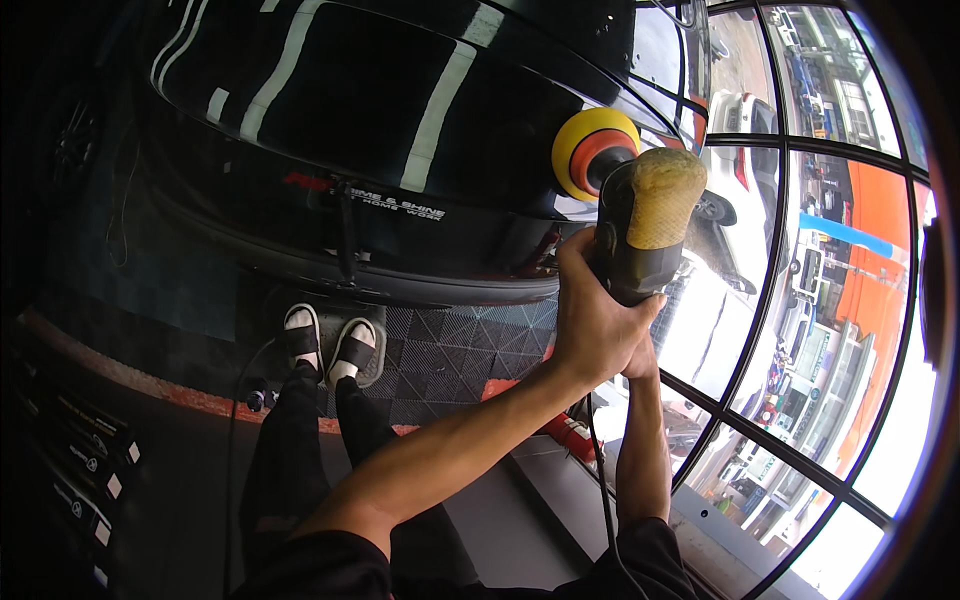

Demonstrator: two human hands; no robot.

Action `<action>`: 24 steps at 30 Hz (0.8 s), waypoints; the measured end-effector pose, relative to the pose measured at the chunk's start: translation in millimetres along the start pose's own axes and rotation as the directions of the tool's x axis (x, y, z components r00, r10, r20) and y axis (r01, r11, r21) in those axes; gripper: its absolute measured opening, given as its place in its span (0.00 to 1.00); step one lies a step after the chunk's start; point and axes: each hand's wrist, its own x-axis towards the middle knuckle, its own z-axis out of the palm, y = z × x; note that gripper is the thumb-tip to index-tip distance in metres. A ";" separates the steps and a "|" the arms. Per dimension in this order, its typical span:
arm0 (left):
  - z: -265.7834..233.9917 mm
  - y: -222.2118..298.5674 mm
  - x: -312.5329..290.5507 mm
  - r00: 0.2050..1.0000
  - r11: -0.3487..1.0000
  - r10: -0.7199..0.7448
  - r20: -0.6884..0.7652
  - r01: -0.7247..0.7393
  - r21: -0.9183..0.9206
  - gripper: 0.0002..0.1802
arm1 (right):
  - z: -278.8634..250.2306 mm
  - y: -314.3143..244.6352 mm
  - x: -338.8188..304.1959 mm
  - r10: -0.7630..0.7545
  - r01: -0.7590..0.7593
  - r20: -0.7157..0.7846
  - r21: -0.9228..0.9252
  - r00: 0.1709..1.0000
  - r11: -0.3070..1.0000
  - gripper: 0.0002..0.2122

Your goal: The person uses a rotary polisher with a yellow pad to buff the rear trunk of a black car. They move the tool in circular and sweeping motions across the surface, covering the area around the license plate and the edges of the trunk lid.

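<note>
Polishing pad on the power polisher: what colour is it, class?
The polishing pad is yellow, showing around the orange backing plate; see the head view.

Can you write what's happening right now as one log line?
left hand: gripping black-and-yellow power polisher | right hand: mostly hidden behind left | round yellow foam pad: near glossy black car

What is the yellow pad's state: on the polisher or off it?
On: the yellow pad sits against the orange plate at the head of the polisher, which the left hand grips.
</note>
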 end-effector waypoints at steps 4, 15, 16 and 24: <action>0.6 0.5 0.7 1.000 1.000 0.011 -0.013 -0.011 0.007 0.48 | -3.9 1.7 1.0 0.044 -0.044 0.029 -0.004 0.999 0.999 0.38; 6.6 4.8 8.7 1.000 1.000 -0.008 0.014 0.008 0.003 0.49 | -5.5 -0.4 3.7 0.063 -0.063 0.002 0.016 0.998 0.998 0.39; 7.5 6.9 7.6 1.000 0.999 -0.022 0.013 0.022 0.034 0.49 | -4.7 0.9 2.0 0.049 -0.049 -0.007 0.011 0.999 0.999 0.39; 2.8 5.6 8.0 1.000 0.999 -0.013 0.022 0.013 -0.031 0.49 | -1.5 -4.8 3.4 0.125 -0.125 -0.004 0.045 0.992 0.991 0.40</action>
